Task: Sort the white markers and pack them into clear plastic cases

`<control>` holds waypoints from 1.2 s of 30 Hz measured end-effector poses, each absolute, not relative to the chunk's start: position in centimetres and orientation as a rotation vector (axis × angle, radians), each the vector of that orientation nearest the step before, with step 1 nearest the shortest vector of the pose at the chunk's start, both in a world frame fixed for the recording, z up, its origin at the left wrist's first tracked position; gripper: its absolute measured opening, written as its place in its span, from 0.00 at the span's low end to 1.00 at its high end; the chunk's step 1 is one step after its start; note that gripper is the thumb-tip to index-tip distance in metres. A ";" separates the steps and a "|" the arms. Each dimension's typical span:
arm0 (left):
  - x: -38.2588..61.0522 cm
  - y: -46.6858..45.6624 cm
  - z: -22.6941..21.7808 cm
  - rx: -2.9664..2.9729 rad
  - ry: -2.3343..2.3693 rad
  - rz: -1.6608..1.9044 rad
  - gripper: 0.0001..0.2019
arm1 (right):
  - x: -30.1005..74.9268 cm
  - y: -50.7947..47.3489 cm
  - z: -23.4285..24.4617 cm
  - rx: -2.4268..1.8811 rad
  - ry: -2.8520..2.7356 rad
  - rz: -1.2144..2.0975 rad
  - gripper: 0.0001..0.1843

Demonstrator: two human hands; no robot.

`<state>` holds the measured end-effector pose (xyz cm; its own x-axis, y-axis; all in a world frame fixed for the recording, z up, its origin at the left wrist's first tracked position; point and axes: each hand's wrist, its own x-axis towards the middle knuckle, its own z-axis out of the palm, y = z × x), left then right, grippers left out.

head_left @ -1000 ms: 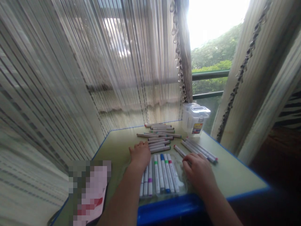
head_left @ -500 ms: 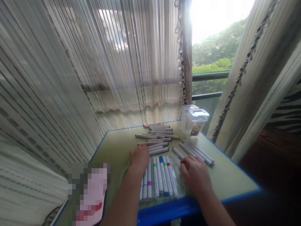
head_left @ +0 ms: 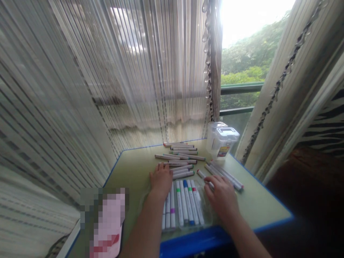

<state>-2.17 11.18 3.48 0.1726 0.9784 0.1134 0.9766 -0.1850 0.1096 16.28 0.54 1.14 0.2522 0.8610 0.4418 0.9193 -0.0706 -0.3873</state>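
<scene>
My left hand (head_left: 161,182) lies over the left ends of a row of white markers (head_left: 183,175), its fingers apart and touching or close to them. On the right, my right hand (head_left: 223,194) has its fingers curled round a red-capped marker (head_left: 201,174). Between my forearms is a clear plastic case (head_left: 206,219), where several white markers (head_left: 185,202) with green, blue, red and purple bands lie side by side. My left forearm hides the case's left part.
More loose markers (head_left: 184,148) lie towards the back of the table (head_left: 129,168). Another bunch (head_left: 228,175) lies beyond my right hand. Two clear lidded boxes (head_left: 225,141) stand at the back right corner. A pink, partly pixelated object (head_left: 111,215) is at the left edge.
Both hands stay in nearly the same places. My right hand has shifted slightly left, its fingers still around the marker. The view has moved slightly.
</scene>
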 end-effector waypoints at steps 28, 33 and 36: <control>-2.3 12.4 4.5 2.260 1.943 0.524 0.20 | 16.1 19.0 4.0 -2.213 -1.969 0.067 0.20; -2.2 12.5 4.3 2.278 1.931 0.555 0.19 | 16.1 19.6 4.1 -2.223 -1.928 0.124 0.21; -2.2 12.6 4.2 2.297 1.908 0.564 0.19 | 16.3 20.2 4.1 -2.229 -1.920 0.196 0.19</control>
